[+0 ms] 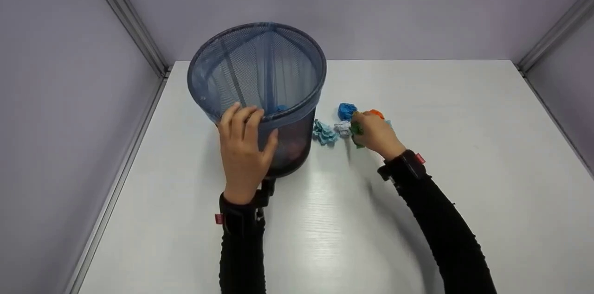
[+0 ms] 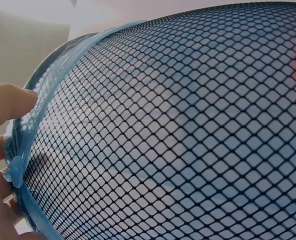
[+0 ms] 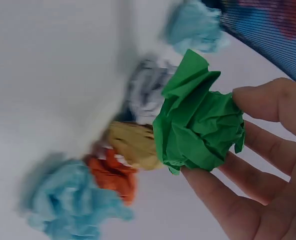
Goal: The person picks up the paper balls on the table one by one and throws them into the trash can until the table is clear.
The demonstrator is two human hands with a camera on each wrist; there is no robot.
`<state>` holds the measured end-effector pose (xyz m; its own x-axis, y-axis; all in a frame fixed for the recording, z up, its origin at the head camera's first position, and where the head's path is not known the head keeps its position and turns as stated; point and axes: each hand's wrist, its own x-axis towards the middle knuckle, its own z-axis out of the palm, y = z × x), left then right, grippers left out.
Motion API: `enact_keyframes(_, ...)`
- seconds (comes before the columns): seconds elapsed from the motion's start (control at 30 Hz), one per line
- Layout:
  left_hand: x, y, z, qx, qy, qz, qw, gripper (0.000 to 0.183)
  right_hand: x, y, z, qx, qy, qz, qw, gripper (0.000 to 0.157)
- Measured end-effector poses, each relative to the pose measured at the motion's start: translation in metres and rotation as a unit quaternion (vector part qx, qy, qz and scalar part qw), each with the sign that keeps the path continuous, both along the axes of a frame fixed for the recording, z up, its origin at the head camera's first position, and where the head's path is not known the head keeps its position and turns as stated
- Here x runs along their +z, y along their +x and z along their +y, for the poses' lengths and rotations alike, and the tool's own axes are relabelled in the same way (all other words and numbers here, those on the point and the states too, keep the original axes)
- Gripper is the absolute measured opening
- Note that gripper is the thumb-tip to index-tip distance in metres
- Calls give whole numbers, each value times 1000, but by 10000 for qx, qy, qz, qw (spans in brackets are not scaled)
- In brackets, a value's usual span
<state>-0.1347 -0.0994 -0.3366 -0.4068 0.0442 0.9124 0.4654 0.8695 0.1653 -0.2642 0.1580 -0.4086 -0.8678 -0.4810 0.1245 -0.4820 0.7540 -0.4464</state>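
Observation:
A black mesh wastebasket (image 1: 292,150) lined with a translucent blue bag (image 1: 269,69) stands at the left of the white table. My left hand (image 1: 243,155) grips its near rim, fingers over the edge and thumb on the outside. Between thumb and fingers, my right hand (image 1: 378,135) pinches a crumpled green paper ball (image 3: 203,120) right of the basket. Around that hand lie more crumpled paper balls: light blue (image 1: 325,132), white-grey (image 1: 342,128), dark blue (image 1: 346,111), orange (image 1: 377,113) and tan (image 3: 135,142). Another light blue ball (image 3: 70,200) shows beside the orange one.
A bit of blue paper (image 1: 281,108) shows inside the basket, and coloured shapes blur through its mesh. Pale walls (image 1: 417,11) enclose the white table (image 1: 464,145) at the back and sides. Metal frame posts (image 1: 134,20) stand at the corners.

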Motion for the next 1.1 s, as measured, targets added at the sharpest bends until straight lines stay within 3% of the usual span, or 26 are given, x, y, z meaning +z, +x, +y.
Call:
enact_keyframes(0.23, 0, 0, 0, 11, -8, -32, 10000, 36, 38, 18, -3, 153, -697, 573, 9958, 32)
enact_keyframes(0.5, 0, 1, 0, 9, 10, -32, 10000, 36, 78, 42, -10, 432, -1524, 1225, 9797, 30)
enact_keyframes(0.63, 1, 1, 0, -20, 9, -20, 10000, 35, 97, 53, -14, 647, -1966, 1882, 9601, 31)
enact_keyframes(0.77, 2, 1, 1, -58, 18, -24, 10000, 34, 117, 65, -21, 806, -2390, 2683, 9297, 33)
enact_keyframes(0.93, 2, 1, 0, -67, 33, -53, 10000, 36, 137, 75, -36, 960, -3016, 3097, 8966, 33)
enact_keyframes(1.0, 2, 1, 0, -63, 46, -62, 10000, 36, 143, 76, -42, 1047, -3140, 3151, 8895, 33)
enact_keyframes(1.1, 2, 1, 1, -71, 62, -68, 9999, 37, 148, 75, -52, 1208, -3104, 3156, 8885, 32)
